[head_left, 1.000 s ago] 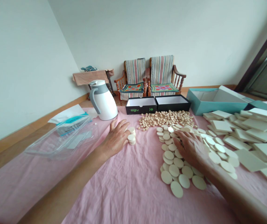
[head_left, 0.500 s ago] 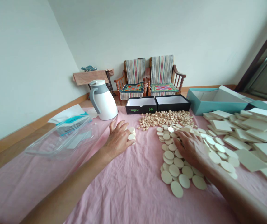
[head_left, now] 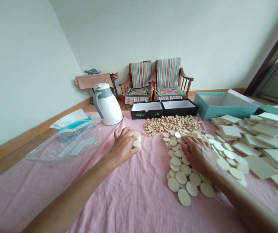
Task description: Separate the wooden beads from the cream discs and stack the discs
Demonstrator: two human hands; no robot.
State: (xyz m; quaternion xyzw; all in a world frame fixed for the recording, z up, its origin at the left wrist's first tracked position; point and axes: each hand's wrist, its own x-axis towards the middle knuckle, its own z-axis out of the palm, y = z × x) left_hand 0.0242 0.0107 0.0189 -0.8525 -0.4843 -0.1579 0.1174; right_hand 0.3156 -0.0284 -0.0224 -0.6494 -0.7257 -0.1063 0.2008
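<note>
My left hand [head_left: 123,144] is at the small stacks of round cream discs [head_left: 137,139] left of the cloth's middle. Its bent fingers and thumb are apart and close against the stacks' left side; whether they press on the discs I cannot tell. My right hand [head_left: 198,153] lies palm down over the spread pile of round cream discs [head_left: 181,177], fingers stretched forward. Its fingertips touch discs at the pile's far part, and the palm hides those under it. Beyond this pile lie many small wooden beads [head_left: 175,123].
Square cream tiles [head_left: 261,165] are heaped at right, before a teal box [head_left: 226,110]. Two black trays [head_left: 146,113] stand behind the beads. At left are a white-and-grey jug [head_left: 110,106] and a clear plastic container [head_left: 53,145]. Pink cloth [head_left: 129,194] covers the table.
My left fingers have drawn in slightly, and the thumb has moved back a little from the discs. My right hand has hardly moved.
</note>
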